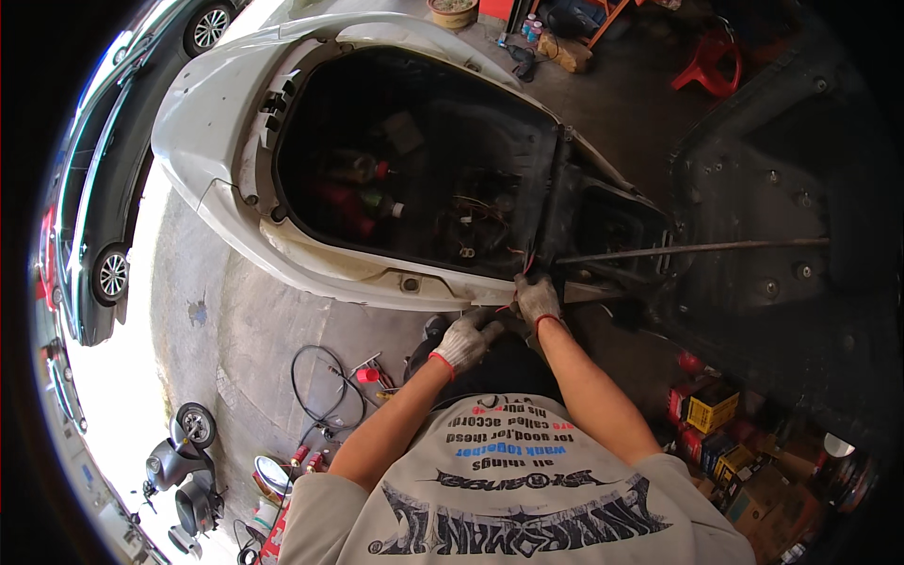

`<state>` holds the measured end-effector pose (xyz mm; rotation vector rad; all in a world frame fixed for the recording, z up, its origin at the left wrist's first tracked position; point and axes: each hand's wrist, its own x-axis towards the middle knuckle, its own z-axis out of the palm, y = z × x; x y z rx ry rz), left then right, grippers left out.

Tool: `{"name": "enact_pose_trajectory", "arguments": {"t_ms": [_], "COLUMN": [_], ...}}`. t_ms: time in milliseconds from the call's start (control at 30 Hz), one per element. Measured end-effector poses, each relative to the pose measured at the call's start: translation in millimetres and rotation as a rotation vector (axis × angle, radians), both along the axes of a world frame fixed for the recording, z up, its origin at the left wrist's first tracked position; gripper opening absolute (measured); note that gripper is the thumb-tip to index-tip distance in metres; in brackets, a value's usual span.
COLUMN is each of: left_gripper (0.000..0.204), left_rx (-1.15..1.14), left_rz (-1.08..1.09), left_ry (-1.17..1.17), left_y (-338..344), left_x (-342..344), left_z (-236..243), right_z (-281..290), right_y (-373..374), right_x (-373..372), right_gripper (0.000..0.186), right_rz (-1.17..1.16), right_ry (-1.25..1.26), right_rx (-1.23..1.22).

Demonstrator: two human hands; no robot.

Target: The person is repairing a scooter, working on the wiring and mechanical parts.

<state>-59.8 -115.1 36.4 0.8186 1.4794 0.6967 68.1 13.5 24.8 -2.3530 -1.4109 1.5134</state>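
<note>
A white scooter body (311,287) stands in front of me with its seat lifted and its dark storage compartment (443,132) exposed. My right hand (538,299), in a pale knit glove with a red cuff, is at the compartment's near right edge, its fingers closed around thin red wires (528,263). To its left and lower, my left hand (461,343), gloved alike, rests by the scooter's lower side panel. Its fingers are curled in; what they hold, if anything, is hidden. Loose wires and connectors (468,220) lie inside the compartment, near several bottles (377,202).
The raised seat's dark underside (753,207) fills the right, with a thin rod (734,247) reaching across to the body. A black cable (303,363) and tools lie on the floor at left. Stacked boxes (713,407) stand at lower right; a red chair (716,66) stands beyond.
</note>
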Motion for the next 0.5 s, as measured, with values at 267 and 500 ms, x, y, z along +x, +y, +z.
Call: {"name": "enact_pose_trajectory", "arguments": {"t_ms": [267,500], "left_gripper": [0.027,0.034], "left_rx": [-0.042,-0.083], "left_rz": [0.164,0.318], "left_ry": [-0.047,-0.185], "left_y": [52,100], "left_x": [4,-10], "left_z": [61,72], "right_z": [19,32], "right_y": [19,14], "right_x": [-3,-3], "right_gripper": [0.041,0.022], "right_rz": [0.161,-0.280], "right_ry": [0.035,0.403], "right_rx": [0.043,0.026]}}
